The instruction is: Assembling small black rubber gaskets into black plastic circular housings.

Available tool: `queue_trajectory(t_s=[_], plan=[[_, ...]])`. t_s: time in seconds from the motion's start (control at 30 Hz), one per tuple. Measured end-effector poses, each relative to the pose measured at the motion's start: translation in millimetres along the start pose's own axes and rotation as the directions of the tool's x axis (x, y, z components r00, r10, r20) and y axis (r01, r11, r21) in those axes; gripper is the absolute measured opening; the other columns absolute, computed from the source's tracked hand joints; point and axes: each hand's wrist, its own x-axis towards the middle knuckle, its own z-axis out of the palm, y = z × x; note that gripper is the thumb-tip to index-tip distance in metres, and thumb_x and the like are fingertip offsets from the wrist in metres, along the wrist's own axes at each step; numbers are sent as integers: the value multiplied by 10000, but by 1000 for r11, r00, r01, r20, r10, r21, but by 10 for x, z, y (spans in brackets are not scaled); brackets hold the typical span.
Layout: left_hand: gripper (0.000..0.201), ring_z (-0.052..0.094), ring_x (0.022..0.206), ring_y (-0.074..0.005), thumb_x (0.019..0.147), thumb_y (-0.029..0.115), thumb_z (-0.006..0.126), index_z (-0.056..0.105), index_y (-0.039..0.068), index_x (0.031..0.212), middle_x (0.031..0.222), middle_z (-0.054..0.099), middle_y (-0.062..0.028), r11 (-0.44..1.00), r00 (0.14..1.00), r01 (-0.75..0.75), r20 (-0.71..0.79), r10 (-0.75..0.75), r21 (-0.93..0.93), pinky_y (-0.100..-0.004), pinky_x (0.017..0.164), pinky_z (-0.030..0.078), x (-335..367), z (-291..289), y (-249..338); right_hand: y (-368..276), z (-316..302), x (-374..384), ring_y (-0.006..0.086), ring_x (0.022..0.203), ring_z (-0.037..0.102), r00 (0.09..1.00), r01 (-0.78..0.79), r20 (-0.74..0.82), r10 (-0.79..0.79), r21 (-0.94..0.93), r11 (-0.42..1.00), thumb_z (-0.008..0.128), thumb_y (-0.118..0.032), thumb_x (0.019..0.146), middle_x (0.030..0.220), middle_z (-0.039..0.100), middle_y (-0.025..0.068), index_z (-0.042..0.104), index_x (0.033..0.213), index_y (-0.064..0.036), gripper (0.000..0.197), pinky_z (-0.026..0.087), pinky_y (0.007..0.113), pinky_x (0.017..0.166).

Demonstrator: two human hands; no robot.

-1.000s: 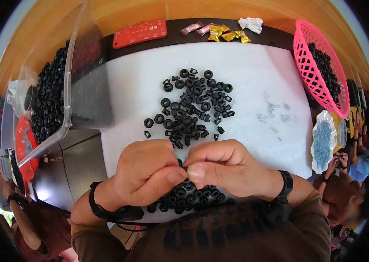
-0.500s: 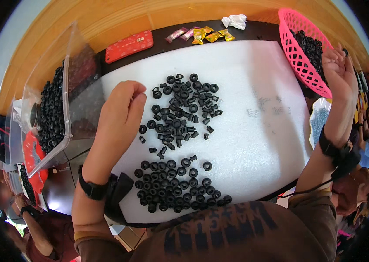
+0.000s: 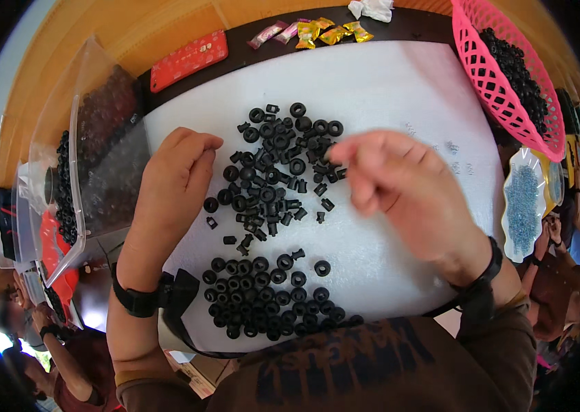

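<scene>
- Since the earlier frame, the right hand (image 3: pixel 407 185) has been brought from the pink basket (image 3: pixel 472 58), at the far right corner of the table (image 3: pixel 238 55), to the middle heap of black parts (image 3: pixel 267 194).
- Its blurred fingertips are set over or just beside that heap's right side; its fingers are partly bent, and whether anything is gripped cannot be told.
- On the left, the heap is flanked by the left hand (image 3: pixel 179 165), just apart; its fingers are curled in, and whether anything is enclosed cannot be seen.
- Black rings (image 3: pixel 266 294) are gathered along the table's near edge.
</scene>
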Motion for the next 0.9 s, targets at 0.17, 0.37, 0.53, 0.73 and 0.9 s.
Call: queue_trajectory(t_s=[0.17, 0.37, 0.53, 0.73, 0.9], plan=[[120, 564, 755, -253, 844, 34, 543, 607, -5, 938, 831, 557, -128, 989, 995, 23, 101, -9, -143, -310, 695, 452, -4, 77, 73, 242, 150, -93, 46, 693, 487, 973, -168, 136, 185, -132, 977, 543, -120, 930, 810, 578, -21, 619, 1025, -24, 155, 406, 200, 638], [67, 556, 730, -301, 805, 51, 581, 590, 8, 854, 786, 551, -123, 999, 991, -32, 130, 32, -1, -362, 647, 447, -38, 18, 20, 267, 183, -113, 204, 644, 537, 942, 220, 334, -20, -572, 790, 589, -65, 861, 753, 571, 89, 605, 917, -20, 74, 424, 303, 607], [98, 542, 729, -213, 812, 16, 566, 592, -8, 904, 815, 538, -106, 1000, 990, 0, 141, 0, -1, -289, 678, 441, -48, -6, 6, 285, 140, -170, 305, 680, 546, 921, 343, 387, -51, -738, 581, 611, -64, 811, 716, 548, 108, 585, 877, -30, 78, 426, 377, 600], [157, 541, 731, -200, 801, 7, 577, 610, 1, 954, 871, 548, -96, 994, 988, -85, 122, 93, -67, -283, 679, 444, 45, 113, 36, 306, 101, -195, 264, 657, 547, 916, 379, 387, -104, -751, 540, 625, -26, 799, 733, 568, 92, 602, 914, -35, 117, 429, 348, 596], [142, 576, 702, -254, 763, 29, 623, 622, 1, 902, 825, 578, -120, 999, 995, -31, 97, 34, -33, -329, 638, 461, 47, 92, 87, 287, 80, -201, 213, 690, 568, 945, 298, 313, -97, -699, 650, 598, -43, 838, 754, 570, 88, 587, 897, -32, 61, 447, 309, 624]])
